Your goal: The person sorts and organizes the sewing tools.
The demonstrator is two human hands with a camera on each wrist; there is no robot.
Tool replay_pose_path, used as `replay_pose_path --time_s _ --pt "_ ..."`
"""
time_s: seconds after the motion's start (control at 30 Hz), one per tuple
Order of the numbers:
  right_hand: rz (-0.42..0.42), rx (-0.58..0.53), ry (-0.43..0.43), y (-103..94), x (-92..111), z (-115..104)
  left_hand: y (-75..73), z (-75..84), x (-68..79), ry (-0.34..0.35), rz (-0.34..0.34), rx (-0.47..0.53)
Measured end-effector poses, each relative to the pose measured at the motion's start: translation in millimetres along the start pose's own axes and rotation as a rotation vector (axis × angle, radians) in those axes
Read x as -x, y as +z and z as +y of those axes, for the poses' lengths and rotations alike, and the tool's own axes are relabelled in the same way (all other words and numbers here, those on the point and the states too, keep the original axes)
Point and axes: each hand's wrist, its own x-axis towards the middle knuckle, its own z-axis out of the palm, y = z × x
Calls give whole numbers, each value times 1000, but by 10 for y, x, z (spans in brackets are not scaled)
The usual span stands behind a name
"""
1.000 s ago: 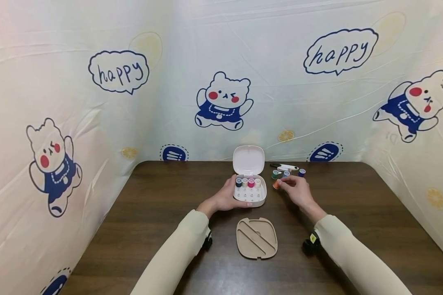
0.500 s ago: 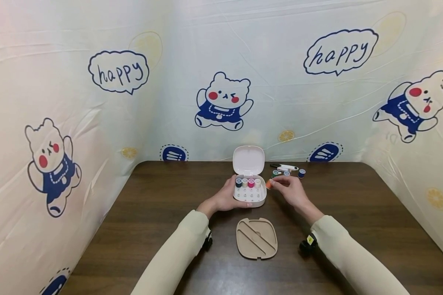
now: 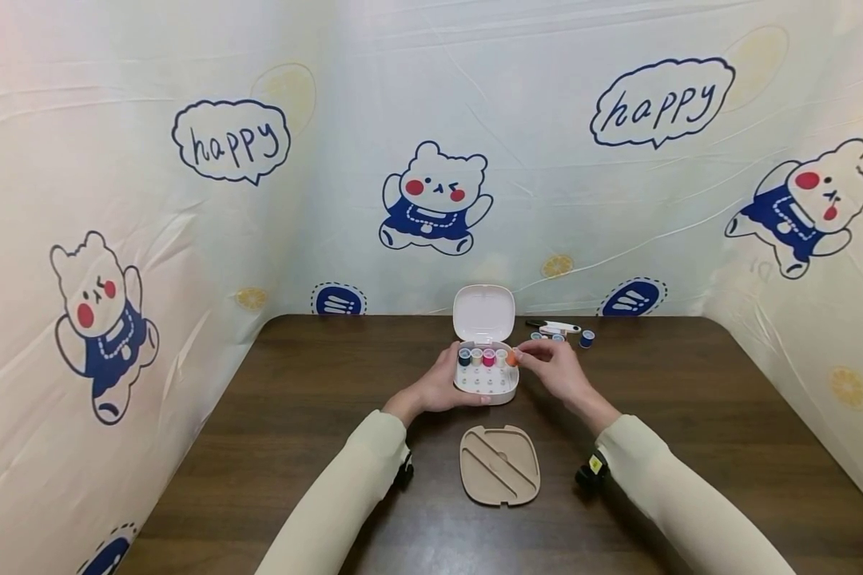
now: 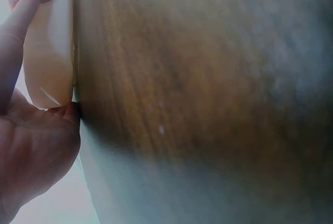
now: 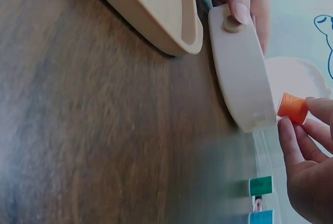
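Note:
A white sewing box (image 3: 503,398) stands on the table with its lid (image 3: 484,313) raised. Round its left side my left hand (image 3: 437,386) grips it, thumb along the front by the round button (image 5: 232,25). Between thumb and fingers my right hand (image 3: 562,372) pinches an orange thread spool (image 5: 294,108), held over the box's right edge at the back row. That row holds several upright spools: dark blue (image 3: 464,357), cream (image 3: 477,357), pink (image 3: 489,357) and white (image 3: 501,358). In front of them, small pegs show bare.
A beige tray (image 3: 499,465) with diagonal ridges lies before the box. Behind my right hand are a green spool (image 5: 260,185) and a blue spool (image 5: 261,217). A dark blue spool (image 3: 586,339) stands farther right, near a white-and-black tool (image 3: 559,327).
My right hand has lifted the orange thread spool from the table and carried it left to the box's right edge. My left hand has kept its grip on the box.

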Motion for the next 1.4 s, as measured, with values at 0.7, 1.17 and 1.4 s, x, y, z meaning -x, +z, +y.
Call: replay_pose_path --time_s 0.7,1.17,1.4 --pt "-92 159 -165 234 -153 -169 -12 -12 8 30 8 7" --pt "-142 265 -246 365 -226 -172 -13 -12 6 73 10 1" --pt "-165 260 -266 419 -242 -179 -15 -17 -1 89 10 -8"
